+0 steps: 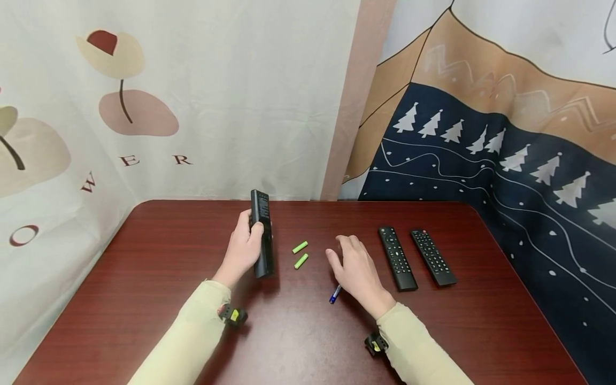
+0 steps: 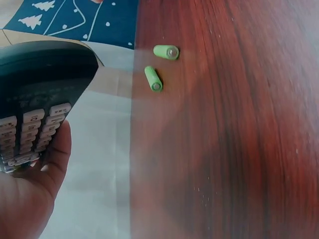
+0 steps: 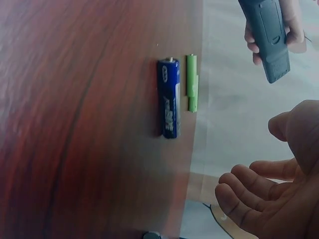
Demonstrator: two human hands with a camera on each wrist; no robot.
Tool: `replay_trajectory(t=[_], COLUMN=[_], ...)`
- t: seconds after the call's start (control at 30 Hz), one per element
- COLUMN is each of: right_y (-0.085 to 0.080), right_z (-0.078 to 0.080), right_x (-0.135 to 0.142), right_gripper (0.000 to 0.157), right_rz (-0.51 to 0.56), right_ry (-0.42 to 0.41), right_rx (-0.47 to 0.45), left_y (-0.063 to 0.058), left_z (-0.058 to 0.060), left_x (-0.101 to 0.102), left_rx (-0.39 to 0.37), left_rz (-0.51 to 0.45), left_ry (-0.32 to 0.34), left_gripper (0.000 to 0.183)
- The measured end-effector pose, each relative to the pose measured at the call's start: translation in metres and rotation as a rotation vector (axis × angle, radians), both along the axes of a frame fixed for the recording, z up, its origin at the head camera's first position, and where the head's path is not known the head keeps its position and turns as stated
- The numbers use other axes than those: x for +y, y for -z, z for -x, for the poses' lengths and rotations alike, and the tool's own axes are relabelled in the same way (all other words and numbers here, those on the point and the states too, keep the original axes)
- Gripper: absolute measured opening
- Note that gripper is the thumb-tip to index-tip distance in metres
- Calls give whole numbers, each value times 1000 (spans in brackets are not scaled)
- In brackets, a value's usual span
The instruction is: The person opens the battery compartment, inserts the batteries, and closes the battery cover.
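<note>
My left hand (image 1: 240, 247) grips a black remote control (image 1: 262, 235) and holds it upright above the table, thumb along its side. White-grey buttons on the remote (image 2: 32, 129) face the left wrist camera. In the right wrist view, the back of the remote (image 3: 269, 42) has a small curved notch. Nothing is in my right hand (image 1: 360, 272); its fingers are loosely bent with the thumb apart. Just beneath it lies a blue battery (image 3: 169, 99), partly hidden in the head view. Two light green batteries (image 1: 300, 247) lie between my hands.
To the right of my right hand, two more black remotes (image 1: 398, 259) lie side by side, buttons up. A dark red wooden table (image 1: 168, 240) carries everything. Behind it hangs a pale printed curtain (image 1: 255, 107), and a navy and tan one (image 1: 481, 155) is at the right.
</note>
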State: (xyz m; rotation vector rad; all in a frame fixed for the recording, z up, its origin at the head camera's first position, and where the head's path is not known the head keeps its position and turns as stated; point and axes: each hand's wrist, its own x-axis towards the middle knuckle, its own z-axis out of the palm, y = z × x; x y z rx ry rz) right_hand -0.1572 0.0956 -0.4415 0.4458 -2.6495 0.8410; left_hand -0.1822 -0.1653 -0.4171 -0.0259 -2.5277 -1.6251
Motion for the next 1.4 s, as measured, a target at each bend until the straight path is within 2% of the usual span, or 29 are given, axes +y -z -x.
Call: replay_trajectory(t=[0.3, 0.43, 0.83, 1.0, 1.23, 1.4], right_y=[0, -1, -6, -5, -5, -6], right_z=[-1, -2, -7, -7, -8, -10], right_x=[-7, -12, -24, -27, -34, -39], right_gripper=[33, 32, 32, 30, 27, 29], right_rz=[63, 101, 197, 208, 223, 269], right_ry=[-39, -70, -180, -238, -284, -322], right_rx=[29, 24, -34, 1, 72, 52], left_y=[0, 0, 3, 3, 5, 8], left_z=[0, -1, -6, -7, -8, -7], left_x=[16, 23, 37, 43, 51, 54], left_rx=[11, 7, -57, -66, -72, -54], left_rz=[-192, -234, -311, -309, -307, -276], left_ry=[35, 40, 62, 53, 74, 82], left_gripper=[40, 38, 39, 39, 39, 39])
